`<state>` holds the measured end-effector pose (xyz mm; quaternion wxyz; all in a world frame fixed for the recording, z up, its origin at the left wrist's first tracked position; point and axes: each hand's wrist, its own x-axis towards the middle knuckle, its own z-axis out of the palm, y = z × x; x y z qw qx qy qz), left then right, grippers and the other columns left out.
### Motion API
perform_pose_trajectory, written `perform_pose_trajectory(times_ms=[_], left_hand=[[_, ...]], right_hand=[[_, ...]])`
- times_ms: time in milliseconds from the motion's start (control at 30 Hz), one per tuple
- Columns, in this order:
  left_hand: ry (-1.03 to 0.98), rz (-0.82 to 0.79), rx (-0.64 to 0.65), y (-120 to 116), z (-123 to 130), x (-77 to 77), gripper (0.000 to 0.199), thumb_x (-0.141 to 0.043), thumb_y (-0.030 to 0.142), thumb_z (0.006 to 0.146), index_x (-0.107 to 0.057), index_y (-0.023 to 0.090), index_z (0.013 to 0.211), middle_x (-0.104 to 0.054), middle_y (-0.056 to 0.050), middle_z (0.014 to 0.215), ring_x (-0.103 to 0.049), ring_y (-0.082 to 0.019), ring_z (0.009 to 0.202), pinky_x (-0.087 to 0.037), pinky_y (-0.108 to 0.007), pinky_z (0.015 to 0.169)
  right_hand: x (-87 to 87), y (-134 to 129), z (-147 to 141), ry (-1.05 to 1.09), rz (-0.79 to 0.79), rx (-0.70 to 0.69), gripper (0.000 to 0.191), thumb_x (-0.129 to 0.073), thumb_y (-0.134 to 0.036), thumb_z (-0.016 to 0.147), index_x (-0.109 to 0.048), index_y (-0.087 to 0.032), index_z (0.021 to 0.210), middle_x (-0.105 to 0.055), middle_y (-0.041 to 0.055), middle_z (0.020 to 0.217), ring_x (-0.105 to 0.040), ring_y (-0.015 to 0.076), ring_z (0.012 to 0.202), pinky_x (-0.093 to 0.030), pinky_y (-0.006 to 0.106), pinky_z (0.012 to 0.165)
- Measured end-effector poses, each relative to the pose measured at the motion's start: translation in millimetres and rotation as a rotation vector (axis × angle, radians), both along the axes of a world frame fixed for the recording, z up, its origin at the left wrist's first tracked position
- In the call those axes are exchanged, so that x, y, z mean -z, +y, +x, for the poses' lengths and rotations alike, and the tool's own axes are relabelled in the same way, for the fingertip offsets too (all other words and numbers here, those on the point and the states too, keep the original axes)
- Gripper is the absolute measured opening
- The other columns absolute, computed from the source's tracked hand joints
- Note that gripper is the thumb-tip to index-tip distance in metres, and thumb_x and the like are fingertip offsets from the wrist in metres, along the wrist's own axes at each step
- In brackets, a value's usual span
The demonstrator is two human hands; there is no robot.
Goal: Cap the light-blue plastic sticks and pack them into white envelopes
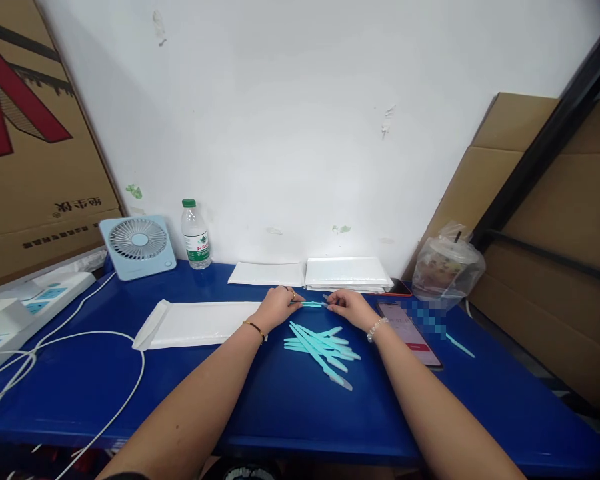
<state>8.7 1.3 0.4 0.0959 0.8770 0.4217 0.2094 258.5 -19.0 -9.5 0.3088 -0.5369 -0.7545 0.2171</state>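
Between my two hands lie a few turquoise eyebrow razors with clear blade covers, close together and level. My left hand pinches their left ends, while the fingers of my right hand are closed at the right ends. Just below, nearer to me, a loose pile of the same razors lies crosswise on the blue table. A white padded mailer lies flat to the left, partly behind my left wrist.
Against the wall are white mailers, a water bottle and a blue fan. On the right lie a phone, another turquoise razor and a bagged drink cup. A power strip with white cables sits left.
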Motion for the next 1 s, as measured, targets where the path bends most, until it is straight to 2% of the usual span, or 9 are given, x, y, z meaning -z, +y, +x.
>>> perform_pose_trajectory(times_ms=[133, 233, 333, 467, 567, 667, 800, 1000], left_hand=[[-0.054, -0.027, -0.015, -3.9, -0.5, -1.3, 0.029, -0.053, 0.035, 0.081, -0.065, 0.027, 0.106, -0.066, -0.002, 0.099, -0.059, -0.017, 0.091, -0.043, -0.025, 0.079], [-0.093, -0.056, -0.006, -8.4, 0.0, -5.7, 0.026, -0.053, 0.037, 0.08, -0.067, 0.025, 0.098, -0.066, -0.002, 0.095, -0.059, -0.016, 0.086, -0.043, -0.023, 0.073], [-0.1, -0.095, 0.028, -14.7, 3.0, -10.2, 0.027, -0.051, 0.041, 0.08, -0.069, 0.024, 0.091, -0.066, -0.001, 0.088, -0.058, -0.015, 0.077, -0.041, -0.022, 0.065], [-0.085, -0.184, 0.081, -23.0, 7.6, -13.0, 0.033, -0.05, 0.047, 0.08, -0.069, 0.022, 0.089, -0.066, -0.001, 0.081, -0.056, -0.013, 0.065, -0.038, -0.021, 0.057], [-0.063, -0.24, 0.15, -26.0, 8.8, -12.8, 0.033, -0.052, 0.048, 0.079, -0.07, 0.022, 0.088, -0.067, 0.0, 0.079, -0.056, -0.012, 0.065, -0.037, -0.021, 0.056], [-0.04, -0.258, 0.161, -25.6, 8.6, -12.0, 0.029, -0.055, 0.044, 0.078, -0.069, 0.022, 0.089, -0.067, 0.001, 0.077, -0.056, -0.012, 0.064, -0.037, -0.02, 0.055], [0.01, -0.191, 0.094, -21.3, 8.1, -12.5, 0.023, -0.053, 0.037, 0.08, -0.068, 0.023, 0.089, -0.068, 0.001, 0.081, -0.058, -0.012, 0.067, -0.038, -0.02, 0.057], [0.076, -0.033, 0.012, -17.3, 9.9, -18.4, 0.023, -0.048, 0.035, 0.084, -0.068, 0.023, 0.087, -0.069, -0.001, 0.09, -0.06, -0.016, 0.083, -0.039, -0.024, 0.076]], right_hand=[[-15.1, -13.7, 7.2, -0.045, -0.026, -0.13, 0.018, -0.064, -0.034, 0.073, -0.067, -0.018, 0.08, -0.058, 0.0016, 0.075, -0.048, 0.0121, 0.06, -0.039, 0.025, 0.056], [-23.5, -24.4, 9.7, -0.083, -0.128, -0.28, 0.022, -0.07, -0.037, 0.068, -0.068, -0.019, 0.08, -0.058, 0.0022, 0.078, -0.051, 0.0134, 0.065, -0.04, 0.024, 0.059], [-23.9, -29.6, 6.4, -0.154, -0.157, -0.354, 0.021, -0.073, -0.036, 0.065, -0.067, -0.019, 0.077, -0.057, 0.0022, 0.081, -0.05, 0.0129, 0.065, -0.04, 0.024, 0.057], [-19.2, -29.3, -1.1, -0.143, -0.14, -0.326, 0.017, -0.07, -0.033, 0.068, -0.064, -0.018, 0.073, -0.054, 0.0012, 0.074, -0.048, 0.0119, 0.061, -0.037, 0.023, 0.053], [-16.0, -27.1, -5.3, -0.093, -0.124, -0.27, 0.015, -0.067, -0.031, 0.071, -0.062, -0.018, 0.074, -0.053, -0.0003, 0.066, -0.046, 0.0114, 0.057, -0.035, 0.022, 0.051], [-13.4, -24.4, -7.4, -0.037, -0.09, -0.2, 0.015, -0.065, -0.032, 0.073, -0.06, -0.017, 0.074, -0.051, -0.002, 0.059, -0.045, 0.0109, 0.054, -0.034, 0.021, 0.05], [-10.9, -20.4, -7.9, 0.003, -0.033, -0.14, 0.018, -0.067, -0.034, 0.071, -0.061, -0.018, 0.075, -0.051, -0.0024, 0.059, -0.045, 0.011, 0.054, -0.034, 0.022, 0.05], [-7.4, -14.4, -10.0, 0.106, -0.07, -0.112, 0.022, -0.066, -0.038, 0.07, -0.06, -0.017, 0.075, -0.052, -0.0025, 0.059, -0.045, 0.0106, 0.053, -0.035, 0.023, 0.05]])
